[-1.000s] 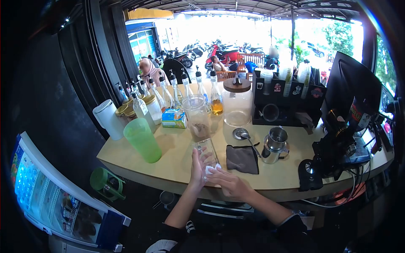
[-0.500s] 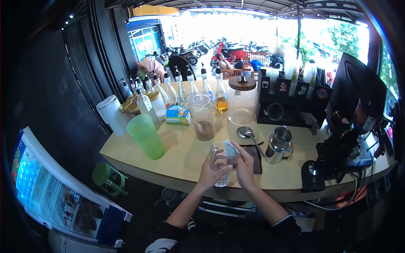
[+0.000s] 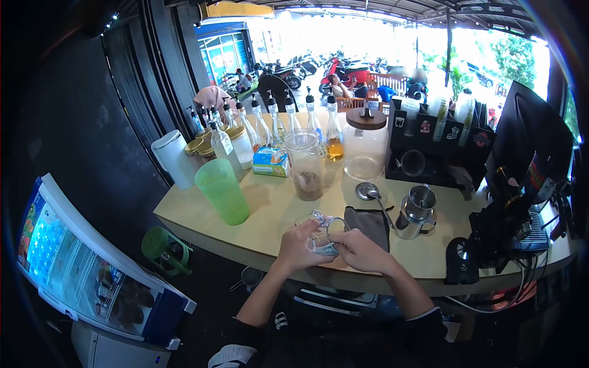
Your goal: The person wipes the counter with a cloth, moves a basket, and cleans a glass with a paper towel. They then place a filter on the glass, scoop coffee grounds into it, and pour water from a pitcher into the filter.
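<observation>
A clear glass mug (image 3: 321, 236) is tilted between my hands over the counter's front edge. My left hand (image 3: 300, 246) wraps round its left side. On the right, my right hand (image 3: 361, 249) is closed at the glass, by its handle, with a pale cloth or tissue (image 3: 326, 249) showing low between the hands. How much of the cloth each hand holds is hidden. Just beyond the glass stand a clear jar with brown powder (image 3: 307, 181) and a green plastic pitcher (image 3: 224, 195). A dark folded cloth (image 3: 368, 227) lies to the right.
On the counter (image 3: 270, 236) stand a metal drip filter on a pot (image 3: 417, 211), a spoon on a lid (image 3: 370, 191), pump bottles (image 3: 334, 132), a large wooden-lidded jar (image 3: 365, 150) and a black cup rack (image 3: 435, 147). A person (image 3: 213, 98) is behind the bottles.
The glass has gone from upright to tilted, and the pale cloth has moved from its rim to low between my hands. The whole view has shifted slightly. The person behind the bottles has bent lower.
</observation>
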### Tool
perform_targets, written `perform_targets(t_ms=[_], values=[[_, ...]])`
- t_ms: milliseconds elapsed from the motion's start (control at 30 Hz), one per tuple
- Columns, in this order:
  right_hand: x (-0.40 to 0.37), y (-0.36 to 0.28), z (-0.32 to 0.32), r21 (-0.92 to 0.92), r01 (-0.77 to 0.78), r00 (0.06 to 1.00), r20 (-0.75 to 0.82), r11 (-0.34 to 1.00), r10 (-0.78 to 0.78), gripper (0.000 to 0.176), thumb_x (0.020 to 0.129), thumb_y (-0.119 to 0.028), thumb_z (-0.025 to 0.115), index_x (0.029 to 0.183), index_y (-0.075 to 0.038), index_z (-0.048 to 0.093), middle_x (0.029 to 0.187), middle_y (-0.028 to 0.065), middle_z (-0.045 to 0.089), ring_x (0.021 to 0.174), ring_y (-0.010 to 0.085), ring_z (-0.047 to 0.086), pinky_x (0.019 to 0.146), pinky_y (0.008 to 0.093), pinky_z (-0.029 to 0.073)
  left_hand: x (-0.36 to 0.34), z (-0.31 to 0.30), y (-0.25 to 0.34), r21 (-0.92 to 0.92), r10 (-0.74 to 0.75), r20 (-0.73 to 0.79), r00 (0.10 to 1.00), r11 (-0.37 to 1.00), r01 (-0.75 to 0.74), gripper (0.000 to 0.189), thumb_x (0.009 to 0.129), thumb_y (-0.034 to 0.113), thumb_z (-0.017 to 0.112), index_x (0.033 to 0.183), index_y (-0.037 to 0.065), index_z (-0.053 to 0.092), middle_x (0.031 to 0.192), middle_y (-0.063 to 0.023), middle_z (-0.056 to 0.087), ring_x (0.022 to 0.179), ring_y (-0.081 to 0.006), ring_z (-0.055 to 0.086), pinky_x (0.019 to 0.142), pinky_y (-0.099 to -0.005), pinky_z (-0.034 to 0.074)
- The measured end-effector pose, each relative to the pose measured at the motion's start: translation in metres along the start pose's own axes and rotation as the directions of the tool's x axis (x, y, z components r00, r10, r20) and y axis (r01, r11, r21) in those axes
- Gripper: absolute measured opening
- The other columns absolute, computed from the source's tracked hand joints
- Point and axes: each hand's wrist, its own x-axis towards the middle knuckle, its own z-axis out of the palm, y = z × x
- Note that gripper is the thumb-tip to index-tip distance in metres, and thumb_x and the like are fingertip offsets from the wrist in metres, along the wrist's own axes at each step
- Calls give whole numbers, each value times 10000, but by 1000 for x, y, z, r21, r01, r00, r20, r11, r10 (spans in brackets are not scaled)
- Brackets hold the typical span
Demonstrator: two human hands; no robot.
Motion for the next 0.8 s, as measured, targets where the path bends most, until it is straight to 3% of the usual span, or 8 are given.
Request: perform_targets(t_ms=[167,267,367,400,467,533,600,800], values=[[-6,-4,-10,58,-9,999,-51,998,12,212,803,31,460,959,32,602,733,250,576,677,378,602,646,427,462,2,-2,5,-182,-120,-2,993,976,118,670,523,348,847,1073,59,596,1019,-83,654,889,-218,658,803,-339,513],[-13,-3,-23,85,-117,993,-17,989,119,278,838,38,444,1035,-4,635,758,166,627,696,128,611,624,298,461,3,0,2,-277,-115,4,993,954,112,691,535,325,855,1110,57,580,1021,-69,654,886,-200,655,813,-326,510],[-18,3,-33,575,4,902,-354,818,245,313,838,65,432,1070,-6,629,828,83,658,631,109,557,641,231,457,1,3,-6,-405,-149,-11,989,905,131,719,543,309,859,1147,51,568,1024,-64,651,894,-189,648,822,-317,506],[-17,3,-33,576,-2,902,-353,818,250,313,838,65,432,1070,-6,629,828,83,658,631,109,557,641,231,457,0,3,-8,-476,-177,-23,984,867,145,727,545,304,859,1159,47,565,1026,-65,650,901,-186,644,827,-316,504],[-13,2,-29,48,63,778,-628,997,-19,317,835,63,432,1087,-5,612,800,107,642,656,129,593,634,254,476,1,2,-7,-457,-166,-3,986,877,146,749,550,289,859,1191,48,555,1019,-78,649,905,-179,636,833,-316,500],[-18,0,-12,-94,4,842,-537,996,-54,344,817,73,438,1103,-17,608,773,133,629,687,160,617,636,277,482,7,-1,1,-266,-85,24,996,960,88,744,559,267,859,1203,53,555,1008,-84,648,896,-165,626,830,-305,498],[-19,5,7,-384,112,977,-125,916,-172,388,786,99,435,1105,-30,616,796,152,619,683,188,609,640,296,479,12,5,-4,-259,-31,-9,999,966,28,739,561,272,860,1200,54,558,1001,-85,649,900,-168,625,832,-309,497],[-29,-4,-32,146,49,949,-314,988,-1,379,799,103,414,1098,-10,619,926,141,645,736,138,587,695,259,478,12,19,-10,-672,-171,139,976,708,219,768,627,336,816,1247,30,484,1042,-121,616,933,-246,629,856,-373,493]])
